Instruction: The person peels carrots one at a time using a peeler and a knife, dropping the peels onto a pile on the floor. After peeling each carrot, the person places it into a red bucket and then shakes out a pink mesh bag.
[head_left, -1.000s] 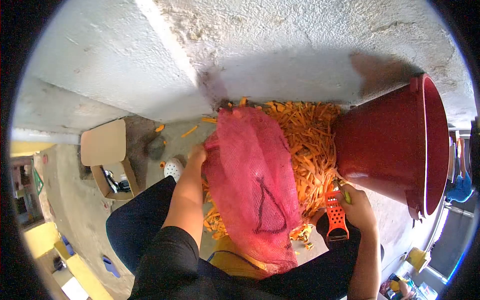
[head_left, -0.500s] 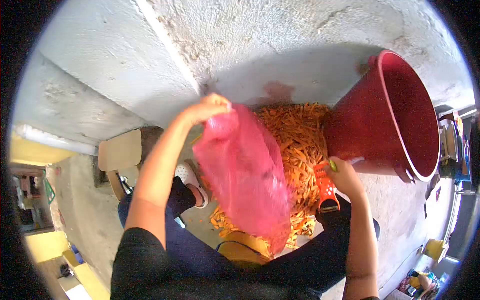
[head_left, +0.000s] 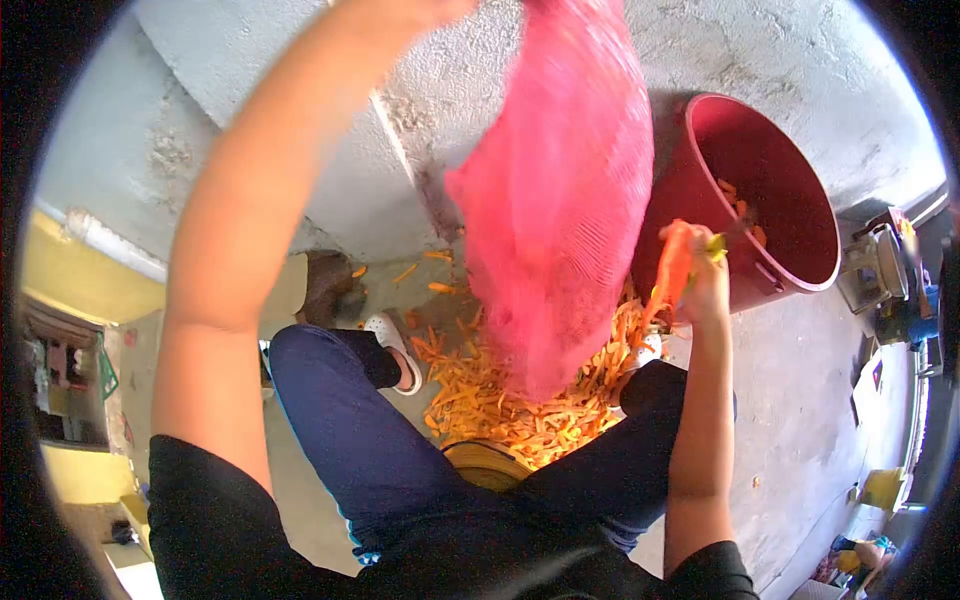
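A pink mesh bag hangs from the top of the view, blurred by motion, with its lower end over a heap of orange peelings. My left hand is raised at the upper edge and mostly cut off; the bag's top is beside it, and the grip itself is hidden. In my right hand is an orange peeler, fingers closed round it, with a yellow-green piece showing at the fingers. This hand is in front of the large red tub.
The tub leans against the rough grey wall, with some orange pieces inside. Between my legs is a yellow rounded object. A chair and other household items stand at the right.
My left hand has gone up and forward, lifting the pink bag. My right hand has risen with the peeler. The camera view has shifted, and pieces inside the tub now show.
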